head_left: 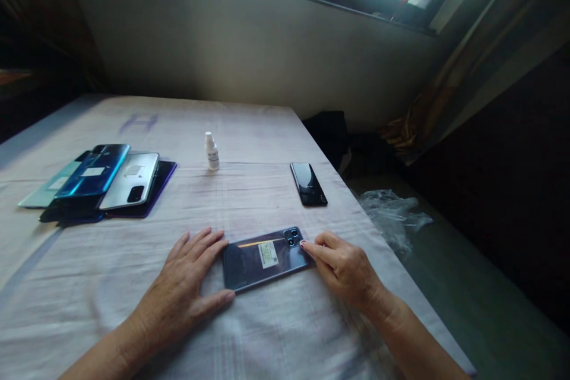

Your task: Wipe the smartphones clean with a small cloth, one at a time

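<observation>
A dark smartphone lies back up on the cloth, with a white label and a camera block at its right end. My left hand is open and flat, fingers spread on the cloth; its forefinger and thumb touch the corners of the phone's left end. At the other end my right hand is closed in a pinch beside the camera block. A small white piece shows at its fingertips, too small to name.
A stack of several phones lies at the left. Beyond my hands stands a small white bottle. Another black phone rests near the right edge of the cloth-covered table. Clear plastic hangs low beyond that edge.
</observation>
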Demonstrator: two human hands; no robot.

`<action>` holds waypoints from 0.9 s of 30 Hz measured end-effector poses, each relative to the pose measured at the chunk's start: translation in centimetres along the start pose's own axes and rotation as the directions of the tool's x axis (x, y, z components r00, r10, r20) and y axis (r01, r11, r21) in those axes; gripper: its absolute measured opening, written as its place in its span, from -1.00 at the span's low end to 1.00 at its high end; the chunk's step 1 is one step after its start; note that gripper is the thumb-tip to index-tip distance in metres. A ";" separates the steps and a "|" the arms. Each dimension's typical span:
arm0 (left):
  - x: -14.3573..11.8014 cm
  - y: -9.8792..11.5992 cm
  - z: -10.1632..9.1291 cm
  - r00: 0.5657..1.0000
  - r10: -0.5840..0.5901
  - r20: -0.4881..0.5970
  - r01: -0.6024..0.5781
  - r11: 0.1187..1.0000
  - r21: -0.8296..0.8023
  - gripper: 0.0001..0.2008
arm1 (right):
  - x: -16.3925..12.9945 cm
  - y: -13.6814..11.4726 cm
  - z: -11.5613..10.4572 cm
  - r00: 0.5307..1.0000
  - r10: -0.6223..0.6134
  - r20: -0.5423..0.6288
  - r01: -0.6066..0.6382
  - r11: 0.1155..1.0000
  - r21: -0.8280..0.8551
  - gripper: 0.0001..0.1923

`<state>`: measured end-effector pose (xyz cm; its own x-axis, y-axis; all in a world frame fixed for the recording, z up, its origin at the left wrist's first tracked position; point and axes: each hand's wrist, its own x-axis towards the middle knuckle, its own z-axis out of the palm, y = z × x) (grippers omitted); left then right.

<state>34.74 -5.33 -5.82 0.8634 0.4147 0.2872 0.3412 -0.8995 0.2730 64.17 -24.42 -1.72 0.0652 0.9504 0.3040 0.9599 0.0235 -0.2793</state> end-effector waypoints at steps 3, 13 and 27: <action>0.0 0.0 0.0 1.000 -0.004 0.003 0.004 1.000 0.007 -0.28 | 0.9 0.2 0.2 1.000 0.021 -0.001 -0.021 0.999 -0.036 -0.64; -0.1 -0.1 0.1 1.000 0.012 0.017 -0.012 1.000 0.010 -0.27 | 3.1 1.0 0.7 1.000 0.023 0.016 -0.022 0.997 -0.069 -0.68; 0.1 0.0 -0.1 0.999 0.010 0.040 -0.011 1.000 0.018 -0.29 | 1.9 0.4 0.8 1.000 0.019 -0.023 -0.021 0.998 -0.057 -0.64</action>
<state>34.73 -5.28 -5.69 0.8809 0.3997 0.2535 0.3384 -0.9063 0.2530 64.47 -22.39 -2.02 0.0901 0.9432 0.3198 0.9724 -0.0139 -0.2330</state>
